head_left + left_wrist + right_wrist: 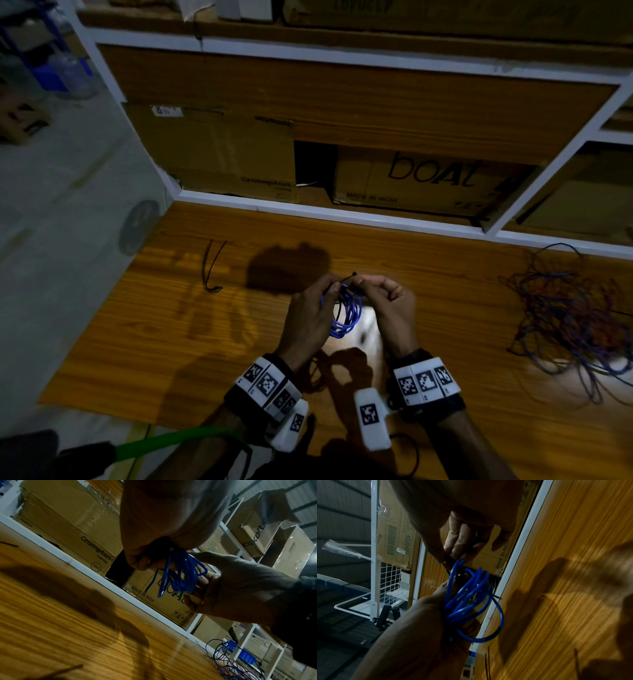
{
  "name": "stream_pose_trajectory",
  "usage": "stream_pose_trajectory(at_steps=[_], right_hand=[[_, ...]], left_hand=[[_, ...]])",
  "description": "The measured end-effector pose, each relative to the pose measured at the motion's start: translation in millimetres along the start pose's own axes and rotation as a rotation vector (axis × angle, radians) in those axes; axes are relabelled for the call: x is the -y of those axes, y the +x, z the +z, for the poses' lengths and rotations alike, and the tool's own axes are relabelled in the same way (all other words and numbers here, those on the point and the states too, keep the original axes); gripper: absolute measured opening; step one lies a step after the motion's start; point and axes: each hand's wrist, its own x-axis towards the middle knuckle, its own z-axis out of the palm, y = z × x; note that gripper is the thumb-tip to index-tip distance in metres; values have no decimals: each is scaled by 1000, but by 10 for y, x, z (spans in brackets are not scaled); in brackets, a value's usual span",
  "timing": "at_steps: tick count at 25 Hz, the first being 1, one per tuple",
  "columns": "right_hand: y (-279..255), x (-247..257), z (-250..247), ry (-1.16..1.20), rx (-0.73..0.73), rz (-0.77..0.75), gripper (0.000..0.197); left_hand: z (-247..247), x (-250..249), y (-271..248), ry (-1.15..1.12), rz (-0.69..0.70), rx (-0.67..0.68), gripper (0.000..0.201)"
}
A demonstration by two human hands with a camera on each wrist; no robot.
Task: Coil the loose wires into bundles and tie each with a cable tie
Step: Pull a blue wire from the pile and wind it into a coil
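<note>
surface [239, 342]: wood-grain top carrying everything; landmark for all places below.
boxes [428, 181]: cardboard, on the shelf beyond the far edge of the surface.
loose wires [561, 315]: blue and red tangle at the right end of the surface, not yet coiled; likely left there to be drawn from one at a time.
left hand [308, 318]: raised above the middle of the surface, fingers curled round the coil, apparently to keep the loops from springing apart.
right hand [390, 308]: just beside the left, fingers pinching the tie at the top of the coil.
blue coil [346, 315]: held between both hands, loops hanging down.
spare ties [212, 270]: dark strips at the left of the surface, well apart from the hands.
cable tie [349, 278]: black, at the top of the coil; whether threaded cannot be told.
</note>
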Motion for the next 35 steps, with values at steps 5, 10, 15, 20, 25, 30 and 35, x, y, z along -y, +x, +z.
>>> stream_pose_trajectory(at_steps=[5, 10, 15, 20, 25, 30, 35], right_hand=[[26, 24, 22, 5, -1, 2, 7], [54, 1, 15, 23, 7, 7, 6], [112, -64, -27, -14, 14, 28, 8], [140, -56, -37, -47, 62, 53, 5], [174, -69, -25, -63, 87, 37, 13], [169, -108, -32, -167, 72, -32, 9], [251, -147, -53, -217, 87, -17, 11]], left_hand=[[17, 35, 33, 21, -6, -1, 20], [20, 47, 60, 27, -13, 1, 19], [27, 43, 81, 40, -1, 10, 19], [44, 68, 104, 41, 4, 15, 19], [40, 58, 128, 55, 8, 20, 20], [56, 55, 139, 83, 39, 16, 19], [33, -8, 147, 90, 52, 1, 19]])
